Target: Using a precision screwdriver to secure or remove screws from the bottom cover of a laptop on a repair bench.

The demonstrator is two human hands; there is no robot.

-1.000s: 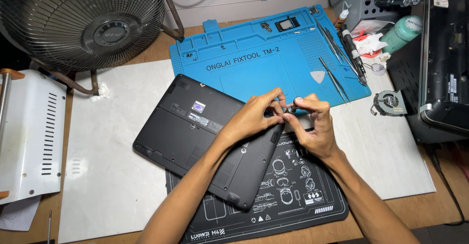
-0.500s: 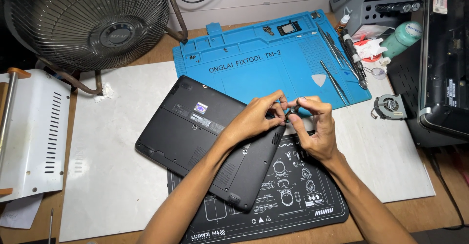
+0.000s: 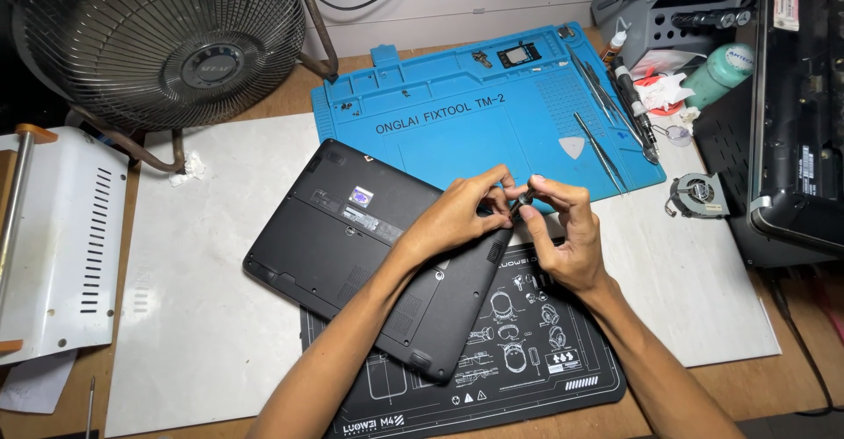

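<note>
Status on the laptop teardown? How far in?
Early. Done: black laptop lies bottom-up across the black mat; tools laid out on the blue mat. In hand: left hand and right hand meet on a small screwdriver over the laptop's far corner. Left: the bottom cover looks still in place.

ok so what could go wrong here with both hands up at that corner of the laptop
1. The screwdriver pinched between the left hand and right hand could slip and scratch the laptop.
2. Any screw coming out there is tiny; it could drop and get lost on the black mat, whose printed pattern would hide it.
3. The laptop sits skewed, half on that mat and half on the white sheet, so it may rock or slide under pressure.
</note>
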